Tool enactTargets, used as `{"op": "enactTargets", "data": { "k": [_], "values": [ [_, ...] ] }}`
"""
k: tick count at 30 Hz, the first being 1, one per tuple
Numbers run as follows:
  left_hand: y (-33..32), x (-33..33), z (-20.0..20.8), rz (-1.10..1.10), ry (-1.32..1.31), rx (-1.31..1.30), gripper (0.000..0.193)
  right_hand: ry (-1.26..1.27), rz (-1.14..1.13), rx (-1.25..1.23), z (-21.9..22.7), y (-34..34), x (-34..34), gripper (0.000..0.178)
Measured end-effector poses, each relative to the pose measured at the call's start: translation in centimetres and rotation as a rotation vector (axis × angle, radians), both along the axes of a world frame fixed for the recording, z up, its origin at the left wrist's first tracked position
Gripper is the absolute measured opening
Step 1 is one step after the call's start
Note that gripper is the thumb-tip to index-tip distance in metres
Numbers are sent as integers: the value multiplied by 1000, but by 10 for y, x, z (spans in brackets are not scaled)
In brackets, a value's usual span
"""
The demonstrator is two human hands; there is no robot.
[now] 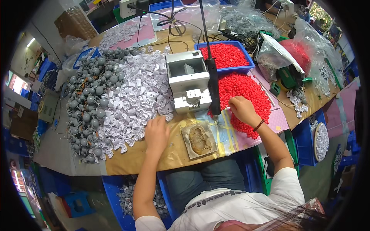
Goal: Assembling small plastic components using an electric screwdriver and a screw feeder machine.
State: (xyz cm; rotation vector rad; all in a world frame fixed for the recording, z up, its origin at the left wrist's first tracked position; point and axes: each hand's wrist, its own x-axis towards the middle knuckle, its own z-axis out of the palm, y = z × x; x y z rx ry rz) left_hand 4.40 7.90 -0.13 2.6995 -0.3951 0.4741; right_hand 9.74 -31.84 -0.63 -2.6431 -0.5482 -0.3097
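Observation:
My left hand (156, 134) rests at the near right edge of a heap of small white plastic parts (135, 90). Its fingers are bent down and drawn together, and their tips and anything between them are hidden. Over the left side of a pile of small red plastic pieces (250, 94), my right hand (243, 110) has its fingers closed in a pinch; whatever they hold is too small to make out. Between the hands stands a white and grey bench machine (189, 82) with a black upright bar (212, 86). A square metal block with a hollowed shape (198, 140) lies before it.
Grey ball-shaped parts with wires (90, 98) are heaped at the left. Behind the red pile sits a blue tray (246, 68) of more red pieces. Cables (173, 19) cross the far side, and plastic bags (273, 54) stand far right. A blue bin (115, 200) is below the table's front edge.

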Motion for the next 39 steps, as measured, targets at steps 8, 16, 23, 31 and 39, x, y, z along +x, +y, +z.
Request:
{"op": "enactTargets", "data": {
  "k": [8,16,23,31,39],
  "values": [
    [-9,16,-21,53,98,-152,28,-12,90,-112,-15,23,10,29],
    [-58,-49,26,-280,227,-378,29,-52,56,55,-18,18,8,18],
    [-86,-52,0,-155,281,-249,37,158,230,471,16,49,-33,14],
    [-30,-47,-9,-200,286,-480,53,-168,583,198,-8,110,-63,20],
    [120,13,61,130,-147,-271,21,-191,567,152,-12,112,-72,27]
  ]
}}
